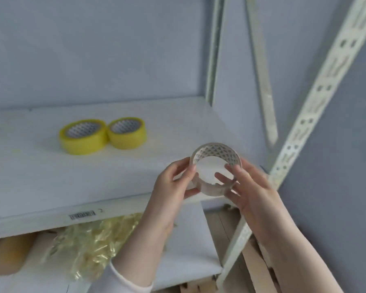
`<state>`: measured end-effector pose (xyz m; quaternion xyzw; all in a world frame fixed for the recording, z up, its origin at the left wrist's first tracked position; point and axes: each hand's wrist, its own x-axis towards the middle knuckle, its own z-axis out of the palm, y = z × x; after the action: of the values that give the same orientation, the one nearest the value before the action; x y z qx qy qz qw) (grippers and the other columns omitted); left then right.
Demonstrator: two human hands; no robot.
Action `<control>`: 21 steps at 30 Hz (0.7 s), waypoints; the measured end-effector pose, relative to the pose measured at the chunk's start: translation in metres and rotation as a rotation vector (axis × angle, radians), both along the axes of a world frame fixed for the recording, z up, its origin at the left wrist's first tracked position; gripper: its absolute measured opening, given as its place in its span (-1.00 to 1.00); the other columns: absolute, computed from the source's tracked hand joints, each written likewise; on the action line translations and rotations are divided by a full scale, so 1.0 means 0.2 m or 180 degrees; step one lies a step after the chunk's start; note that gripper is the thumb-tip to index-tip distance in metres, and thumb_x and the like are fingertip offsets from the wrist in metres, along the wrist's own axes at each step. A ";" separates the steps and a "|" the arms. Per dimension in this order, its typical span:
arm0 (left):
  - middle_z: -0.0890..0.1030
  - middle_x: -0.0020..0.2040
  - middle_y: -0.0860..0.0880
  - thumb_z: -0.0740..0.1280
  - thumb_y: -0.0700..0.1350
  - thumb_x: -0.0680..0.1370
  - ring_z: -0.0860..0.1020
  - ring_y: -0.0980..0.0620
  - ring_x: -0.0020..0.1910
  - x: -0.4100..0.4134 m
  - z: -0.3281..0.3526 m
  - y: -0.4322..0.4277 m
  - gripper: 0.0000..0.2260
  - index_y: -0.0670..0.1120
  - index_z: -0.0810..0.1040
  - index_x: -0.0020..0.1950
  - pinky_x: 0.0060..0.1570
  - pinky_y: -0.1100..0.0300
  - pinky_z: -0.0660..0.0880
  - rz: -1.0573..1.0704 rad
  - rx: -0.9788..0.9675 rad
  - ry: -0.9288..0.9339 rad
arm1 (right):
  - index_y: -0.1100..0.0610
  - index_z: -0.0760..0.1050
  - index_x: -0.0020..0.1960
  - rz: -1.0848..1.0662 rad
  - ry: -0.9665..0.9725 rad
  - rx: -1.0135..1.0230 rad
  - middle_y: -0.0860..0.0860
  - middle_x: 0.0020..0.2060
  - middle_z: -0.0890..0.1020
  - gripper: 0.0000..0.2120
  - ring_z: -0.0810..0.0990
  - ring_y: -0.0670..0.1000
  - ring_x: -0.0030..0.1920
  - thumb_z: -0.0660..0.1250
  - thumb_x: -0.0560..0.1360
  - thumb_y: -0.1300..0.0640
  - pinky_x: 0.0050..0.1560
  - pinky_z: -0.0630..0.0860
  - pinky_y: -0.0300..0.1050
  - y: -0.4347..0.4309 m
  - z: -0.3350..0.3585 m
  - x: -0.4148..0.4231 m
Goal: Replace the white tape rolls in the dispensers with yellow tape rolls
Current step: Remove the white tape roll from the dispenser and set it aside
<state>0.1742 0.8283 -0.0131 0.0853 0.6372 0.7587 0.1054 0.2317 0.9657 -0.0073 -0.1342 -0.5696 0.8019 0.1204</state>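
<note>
White tape roll (215,172) clamped between left hand (173,182) and right hand (249,187) fingers, white shelf (51,178) beneath, two yellow tape rolls (101,135) left of fingers, grey wall (93,49) behind.

left hand (173,182): raised, fingers curled in a grip | right hand (249,187): raised, fingers gripping opposite

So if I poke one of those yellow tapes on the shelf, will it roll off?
Probably not: both yellow tape rolls lie flat on the shelf, so a poke would likely slide one. They look thick and fairly heavy. Stood on edge, one could roll.
</note>
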 end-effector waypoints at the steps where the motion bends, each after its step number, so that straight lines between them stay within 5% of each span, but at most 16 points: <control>1: 0.60 0.16 -0.08 0.26 -0.13 0.54 0.60 0.10 0.04 -0.06 0.01 -0.02 -0.76 -0.12 0.55 0.19 -0.12 0.21 0.63 0.0074 0.0007 0.0067 | 0.13 0.41 0.31 0.0053 0.0032 -0.0003 0.02 0.13 0.60 -0.64 0.58 0.06 0.18 0.22 0.53 0.13 0.19 0.49 -0.03 -0.03 0.01 -0.08; 5: 0.62 0.06 0.04 0.21 -0.14 0.58 0.60 0.36 -0.12 -0.28 0.03 -0.07 -0.74 -0.10 0.52 0.24 -0.02 0.27 0.59 0.0137 -0.0098 0.0263 | 0.15 0.34 0.38 0.0201 0.0063 0.0077 0.00 0.12 0.57 -0.63 0.54 -0.05 0.14 0.14 0.58 0.20 0.19 0.46 -0.15 -0.09 0.03 -0.39; 8: 0.60 0.15 0.06 0.17 -0.19 0.60 0.58 0.30 0.00 -0.43 0.03 -0.06 -0.72 -0.07 0.48 0.29 0.12 0.22 0.54 0.0141 -0.0266 0.0261 | 0.12 0.26 0.44 0.0309 -0.0037 0.0308 -0.07 0.08 0.48 -0.58 0.46 -0.16 0.00 0.13 0.59 0.14 0.34 0.36 -0.10 -0.10 0.02 -0.60; 13: 0.57 0.24 0.01 0.13 -0.26 0.60 0.50 0.15 0.20 -0.69 0.00 -0.02 -0.71 -0.09 0.47 0.28 0.32 0.18 0.38 0.0243 -0.0532 0.0271 | 0.08 0.11 0.50 0.0382 -0.0354 0.0811 -0.07 0.48 0.25 -0.52 0.22 -0.09 0.46 0.08 0.60 0.07 0.46 0.12 -0.14 -0.07 0.01 -0.89; 21: 0.58 0.21 -0.15 0.16 -0.18 0.56 0.50 0.00 0.17 -0.93 -0.05 0.00 -0.78 -0.16 0.50 0.15 0.35 -0.07 0.34 0.0459 -0.0883 0.0045 | 0.06 -0.03 0.52 0.0744 -0.0754 0.1703 -0.02 0.55 -0.06 -0.50 -0.17 -0.07 0.53 -0.02 0.62 0.06 0.46 -0.08 -0.10 -0.03 -0.04 -1.14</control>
<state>-0.0126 0.8280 -0.0229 0.0293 0.7410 0.6684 0.0569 0.0043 0.9604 -0.0150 -0.1238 -0.7820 0.6108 -0.0087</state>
